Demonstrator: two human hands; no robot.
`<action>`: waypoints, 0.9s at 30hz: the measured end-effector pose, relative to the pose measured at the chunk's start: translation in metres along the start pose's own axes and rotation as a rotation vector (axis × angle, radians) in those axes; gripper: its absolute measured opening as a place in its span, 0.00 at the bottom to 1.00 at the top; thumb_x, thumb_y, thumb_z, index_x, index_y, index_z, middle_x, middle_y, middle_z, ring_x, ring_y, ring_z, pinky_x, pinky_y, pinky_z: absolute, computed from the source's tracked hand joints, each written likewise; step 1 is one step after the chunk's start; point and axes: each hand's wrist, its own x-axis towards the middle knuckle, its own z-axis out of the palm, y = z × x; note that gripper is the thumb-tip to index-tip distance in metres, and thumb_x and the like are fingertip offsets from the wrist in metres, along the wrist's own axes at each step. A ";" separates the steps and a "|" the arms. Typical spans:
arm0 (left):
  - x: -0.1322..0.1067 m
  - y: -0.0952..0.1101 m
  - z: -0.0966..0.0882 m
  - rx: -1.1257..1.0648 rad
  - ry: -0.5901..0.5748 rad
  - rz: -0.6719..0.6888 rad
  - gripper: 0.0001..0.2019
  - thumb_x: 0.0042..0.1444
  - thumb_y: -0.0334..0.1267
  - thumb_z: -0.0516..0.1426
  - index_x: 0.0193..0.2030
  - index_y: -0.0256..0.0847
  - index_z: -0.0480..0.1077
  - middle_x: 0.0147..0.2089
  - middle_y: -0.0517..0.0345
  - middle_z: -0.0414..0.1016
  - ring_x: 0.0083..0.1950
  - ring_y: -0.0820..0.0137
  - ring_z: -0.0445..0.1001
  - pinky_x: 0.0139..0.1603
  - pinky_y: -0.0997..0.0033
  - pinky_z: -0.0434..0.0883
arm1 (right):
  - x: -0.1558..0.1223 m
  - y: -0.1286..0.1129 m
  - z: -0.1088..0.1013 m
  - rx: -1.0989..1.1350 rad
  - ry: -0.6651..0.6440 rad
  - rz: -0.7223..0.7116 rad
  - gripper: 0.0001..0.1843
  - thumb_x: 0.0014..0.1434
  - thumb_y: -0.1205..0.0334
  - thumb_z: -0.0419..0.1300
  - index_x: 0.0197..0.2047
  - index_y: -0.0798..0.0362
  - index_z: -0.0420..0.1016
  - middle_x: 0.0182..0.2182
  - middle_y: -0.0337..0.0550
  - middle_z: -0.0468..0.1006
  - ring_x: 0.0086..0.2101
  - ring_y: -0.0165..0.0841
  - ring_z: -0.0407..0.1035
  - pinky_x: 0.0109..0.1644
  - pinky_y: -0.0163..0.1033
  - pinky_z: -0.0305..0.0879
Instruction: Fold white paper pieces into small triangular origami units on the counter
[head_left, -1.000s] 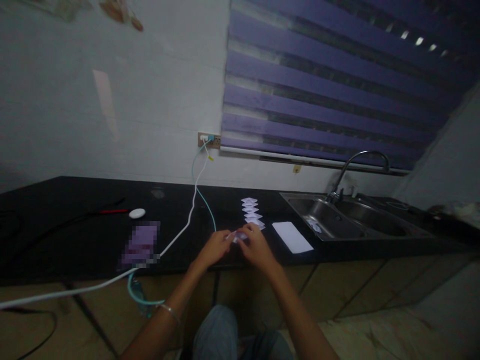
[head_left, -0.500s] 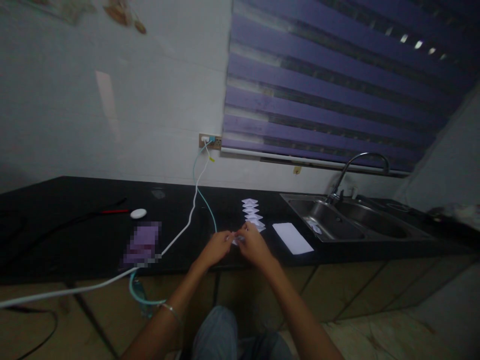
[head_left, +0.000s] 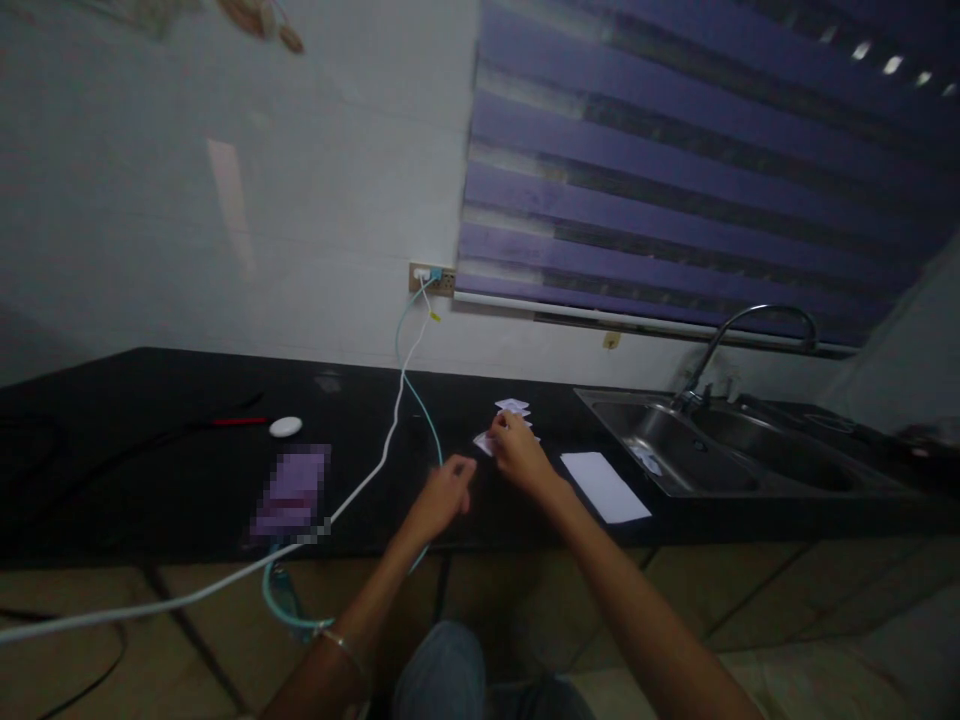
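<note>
My right hand [head_left: 519, 455] is over the counter, its fingers pinched on a small piece of folded white paper [head_left: 484, 441]. Partly hidden behind that hand is a row of similar folded paper pieces [head_left: 511, 405]. My left hand [head_left: 441, 500] is to the left and nearer the counter's front edge, holding nothing, thumb and forefinger a little apart. It is close beside a light-blue cable [head_left: 433, 425]. To the right of my right hand lies a flat white stack or sheet of paper [head_left: 604, 487].
A steel double sink [head_left: 675, 450] with a curved tap [head_left: 720, 340] is at the right. A white cable [head_left: 360, 480] runs from the wall socket [head_left: 431, 279] across the black counter [head_left: 360, 400]. A blurred purple item [head_left: 292, 490] and a white oval object [head_left: 286, 427] lie left.
My hands have parted. The right hand has moved away from me with the folded paper, toward the row; the left has let go and drawn back slightly. The view has shifted a little left.
</note>
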 end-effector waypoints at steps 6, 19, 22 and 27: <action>-0.005 0.002 0.004 0.079 -0.077 -0.025 0.23 0.57 0.57 0.46 0.41 0.39 0.68 0.19 0.64 0.66 0.20 0.73 0.64 0.22 0.76 0.58 | 0.065 0.047 0.022 -0.060 -0.047 0.024 0.08 0.54 0.73 0.58 0.35 0.54 0.77 0.38 0.50 0.72 0.41 0.38 0.63 0.41 0.39 0.61; -0.003 -0.004 0.011 0.271 -0.075 -0.077 0.17 0.59 0.49 0.48 0.34 0.41 0.71 0.26 0.57 0.74 0.26 0.71 0.69 0.25 0.74 0.57 | 0.127 0.096 0.088 -0.262 -0.354 0.099 0.07 0.56 0.70 0.58 0.37 0.58 0.77 0.43 0.57 0.74 0.47 0.43 0.64 0.46 0.40 0.62; -0.005 0.002 0.010 0.320 -0.069 -0.081 0.18 0.61 0.48 0.46 0.35 0.40 0.71 0.28 0.57 0.75 0.28 0.72 0.69 0.26 0.76 0.58 | 0.133 0.096 0.079 -0.257 -0.405 0.104 0.08 0.54 0.67 0.60 0.38 0.59 0.77 0.46 0.57 0.73 0.48 0.43 0.65 0.46 0.39 0.62; -0.003 0.001 0.011 0.296 -0.050 -0.050 0.17 0.60 0.46 0.46 0.32 0.40 0.71 0.28 0.57 0.75 0.28 0.71 0.70 0.27 0.76 0.59 | 0.138 0.100 0.027 -0.212 -0.518 0.114 0.11 0.53 0.61 0.62 0.39 0.58 0.78 0.39 0.53 0.78 0.39 0.37 0.71 0.39 0.33 0.62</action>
